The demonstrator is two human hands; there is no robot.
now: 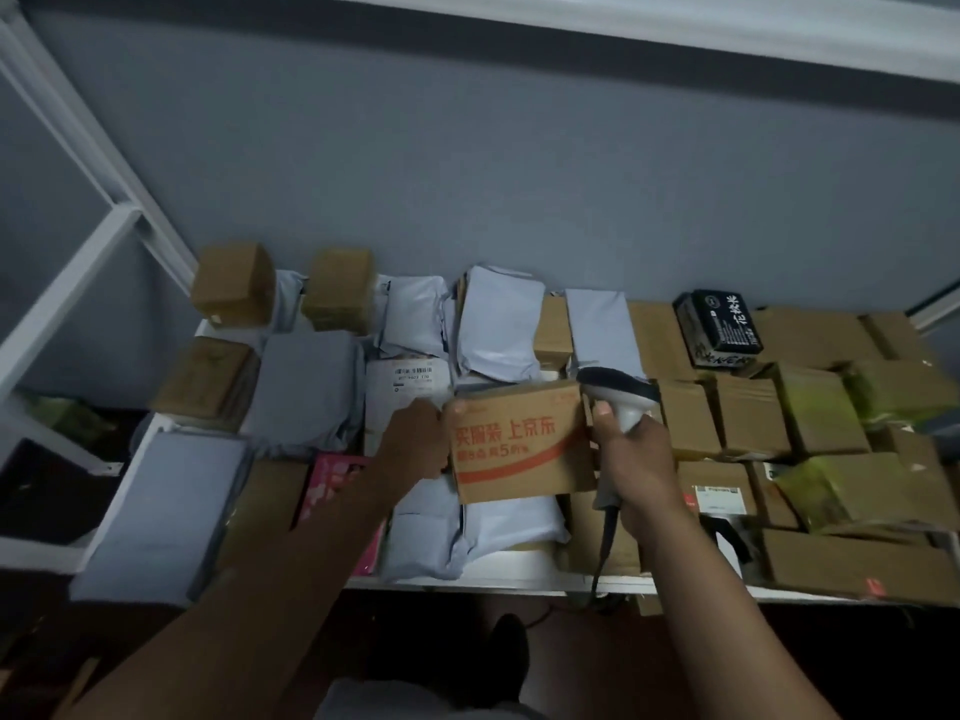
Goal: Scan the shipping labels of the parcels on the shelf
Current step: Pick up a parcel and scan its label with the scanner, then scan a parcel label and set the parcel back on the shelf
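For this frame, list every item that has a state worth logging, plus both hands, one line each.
left hand: grips the left edge of the printed box.
right hand: grips the scanner handle.
printed box: tilted up, red-lettered face toward the camera, no label showing.
scanner: head beside the box's upper right corner.
white mailer: lying flat, barcode label face up.
black packet: resting on brown cartons, tilted.

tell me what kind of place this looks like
Probably a parcel depot or courier pickup point. A white metal shelf is packed with cardboard boxes and grey mailer bags, and the right hand holds a barcode scanner beside a printed box in the left hand.
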